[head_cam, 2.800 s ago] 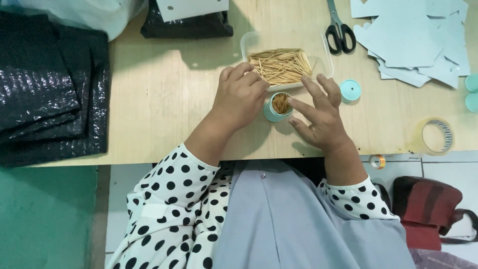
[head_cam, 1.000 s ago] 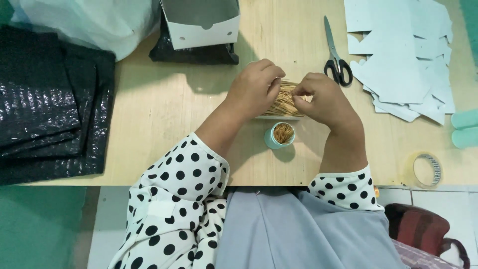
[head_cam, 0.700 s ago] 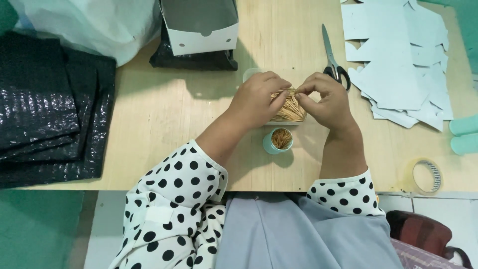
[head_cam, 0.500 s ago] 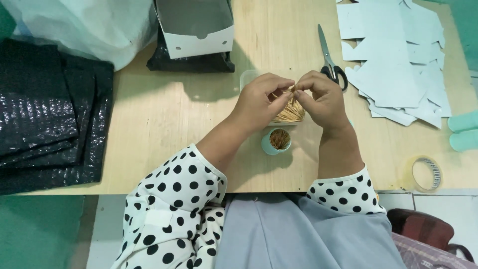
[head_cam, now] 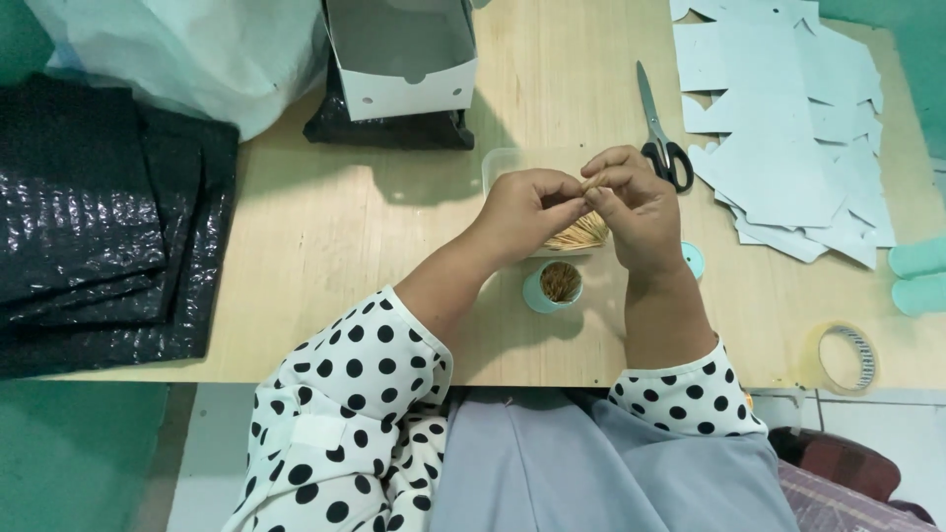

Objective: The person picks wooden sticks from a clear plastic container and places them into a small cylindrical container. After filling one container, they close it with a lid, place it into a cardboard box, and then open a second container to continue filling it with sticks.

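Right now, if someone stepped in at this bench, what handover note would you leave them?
Left hand and right hand: raised together above the clear tray, pinching a small bunch of toothpicks between the fingertips.
More loose toothpicks lie in the tray under the hands.
Small teal tub: upright just in front of the tray, open, already packed with toothpicks.
Its teal lid lies on the table by the right wrist, not on.
Left: the pinched bunch is not in the tub; tub uncapped.
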